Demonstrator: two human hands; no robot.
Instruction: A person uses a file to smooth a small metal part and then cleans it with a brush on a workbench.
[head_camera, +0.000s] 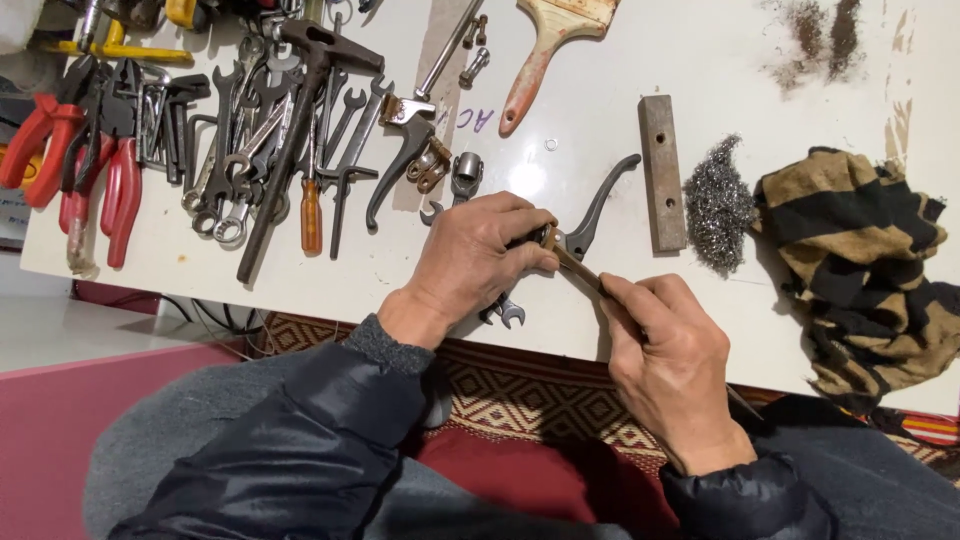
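Observation:
My left hand (470, 262) grips the clamp end of a dark metal brake lever (600, 205) on the white table (600, 120); the lever's blade curves away to the upper right. My right hand (668, 360) pinches a thin brownish strip-like tool (574, 262), whose tip meets the lever's clamp right by my left fingers. A small open-end spanner (507, 314) pokes out under my left hand.
A heap of spanners, a hammer and a screwdriver (270, 130) lies at the left with red-handled pliers (95, 160). A second lever (400, 165), a paintbrush (545, 55), a rusty metal bar (661, 170), steel wool (718, 205) and a striped rag (860, 270) surround my hands.

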